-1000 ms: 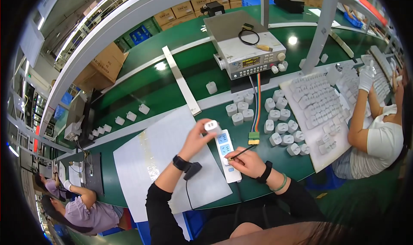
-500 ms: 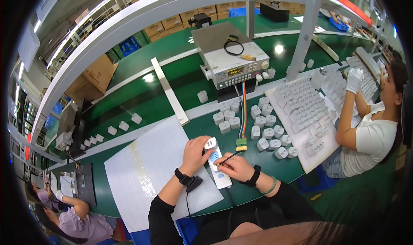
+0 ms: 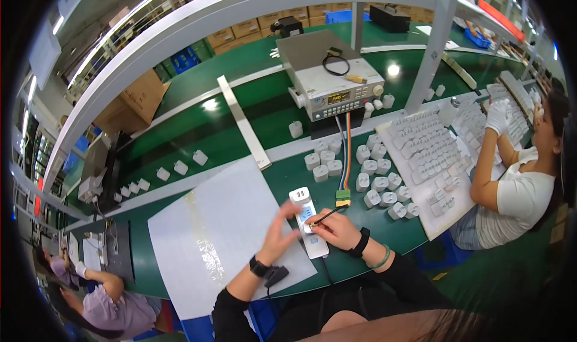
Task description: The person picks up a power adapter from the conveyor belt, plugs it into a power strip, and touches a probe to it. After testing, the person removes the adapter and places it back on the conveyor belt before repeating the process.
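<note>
A white power strip lies lengthwise in front of me, with a white charger seated at its far end. My left hand is slightly blurred beside the strip's left edge, fingers apart and holding nothing. Over the strip's middle, my right hand pinches a short black cable near its metal plug end. That cable runs to a small green-and-yellow connector board, which joins a rainbow ribbon cable hanging from a grey bench tester with a lit display.
White chargers stand in a cluster right of the ribbon cable; more fill a pale tray. A white sheet covers the bench at left. Beyond lies a metal bar. A gloved co-worker sits at right, another person at lower left.
My left hand has come off the charger and drawn back toward me, its fingers spreading. My right hand still pinches the cable over the strip. The whole view has shifted slightly.
</note>
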